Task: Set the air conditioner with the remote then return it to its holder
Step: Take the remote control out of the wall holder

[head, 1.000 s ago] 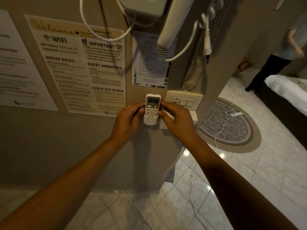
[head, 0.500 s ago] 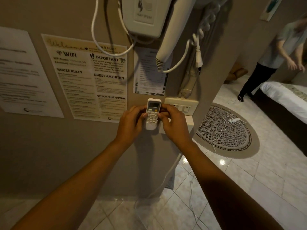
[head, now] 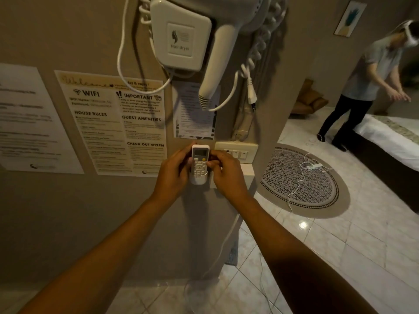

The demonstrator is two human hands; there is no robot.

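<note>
A small white remote [head: 200,160] with a grey screen and a yellow button stands upright in its white wall holder [head: 199,180], its lower end inside the cup. My left hand [head: 173,175] grips the remote's left edge with thumb and fingers. On the other side, my right hand [head: 226,175] pinches its right edge, thumb on the buttons. Both arms reach up from the bottom of the view.
A white wall hair dryer [head: 181,39] with looping cords hangs just above. Printed notices [head: 111,123] cover the wall to the left, and a switch plate [head: 237,151] sits right of the remote. On the tiled floor lie a round rug [head: 301,182] and a power strip [head: 314,166]. A person [head: 362,87] stands by a bed [head: 385,137].
The view has tilted up, showing more of the hair dryer. Both hands stay on the remote in its holder, my fingers closing tighter on its sides. The person at the right has shifted.
</note>
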